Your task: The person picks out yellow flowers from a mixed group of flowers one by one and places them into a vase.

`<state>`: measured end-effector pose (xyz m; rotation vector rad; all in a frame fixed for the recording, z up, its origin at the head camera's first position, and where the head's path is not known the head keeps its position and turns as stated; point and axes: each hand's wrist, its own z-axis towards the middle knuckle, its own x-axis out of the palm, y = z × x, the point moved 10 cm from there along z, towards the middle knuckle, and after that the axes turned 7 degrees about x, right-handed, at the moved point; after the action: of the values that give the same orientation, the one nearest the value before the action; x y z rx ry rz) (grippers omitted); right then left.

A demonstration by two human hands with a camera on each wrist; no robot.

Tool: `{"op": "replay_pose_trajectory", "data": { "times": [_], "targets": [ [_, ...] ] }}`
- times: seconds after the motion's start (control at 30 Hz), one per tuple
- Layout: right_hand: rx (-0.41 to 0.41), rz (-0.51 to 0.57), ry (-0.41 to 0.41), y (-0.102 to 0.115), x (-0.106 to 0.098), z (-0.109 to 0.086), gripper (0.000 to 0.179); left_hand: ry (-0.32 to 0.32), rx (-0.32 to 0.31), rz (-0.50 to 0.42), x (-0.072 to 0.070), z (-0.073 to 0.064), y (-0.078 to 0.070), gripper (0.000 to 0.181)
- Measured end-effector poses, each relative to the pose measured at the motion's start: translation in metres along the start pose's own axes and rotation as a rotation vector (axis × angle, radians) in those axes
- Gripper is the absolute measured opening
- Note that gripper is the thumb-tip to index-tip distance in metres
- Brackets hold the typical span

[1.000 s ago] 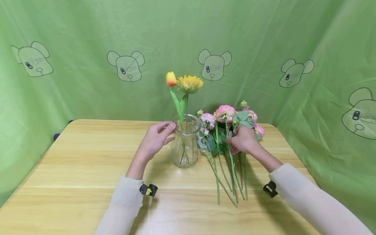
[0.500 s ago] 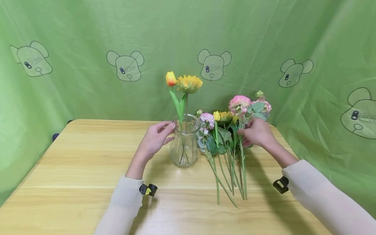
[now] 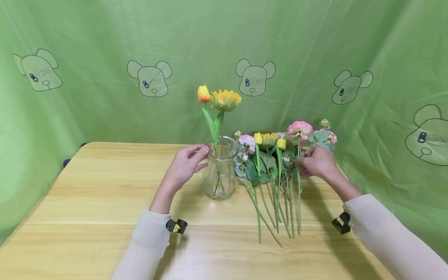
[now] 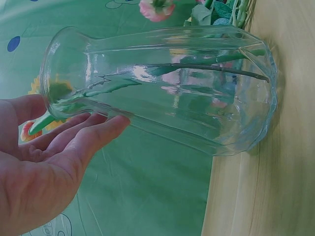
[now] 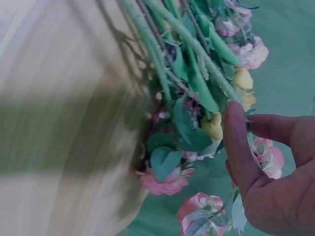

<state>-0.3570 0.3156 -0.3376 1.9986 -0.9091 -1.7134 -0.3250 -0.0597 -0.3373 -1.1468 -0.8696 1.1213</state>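
Observation:
A clear glass vase stands upright on the table, holding an orange-yellow tulip and a yellow sunflower. At its left side my left hand holds the neck just under the rim; in the left wrist view the thumb is at the rim and the fingers lie along the neck of the vase. My right hand pinches the green stem of a pink flower, whose head is raised above the other blooms. Part of that stem is hidden behind the fingers.
Right of the vase lies a pile of artificial flowers: a pale pink flower, yellow tulips and another sunflower, with stems toward the table's front. A green curtain hangs behind the wooden table.
My right hand has moved right with the pink flower, lifting it and then lowering it slightly. Yellow tulips and a sunflower in the pile are uncovered. My left hand stays at the vase.

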Motion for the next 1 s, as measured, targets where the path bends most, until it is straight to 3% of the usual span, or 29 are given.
{"op": "replay_pose_trajectory", "data": {
  "times": [0.57, 1.0],
  "targets": [
    [0.048, 0.059, 0.024, -0.024, 0.019, 0.015, 0.028, 0.001, 0.007, -0.011, 0.002, 0.001, -0.002, 0.045],
    [0.048, -0.081, 0.034, -0.031, 0.026, 0.018, 0.033, 0.0, 0.004, -0.003, 0.001, 0.0, -0.001, 0.046]
  ]
}}
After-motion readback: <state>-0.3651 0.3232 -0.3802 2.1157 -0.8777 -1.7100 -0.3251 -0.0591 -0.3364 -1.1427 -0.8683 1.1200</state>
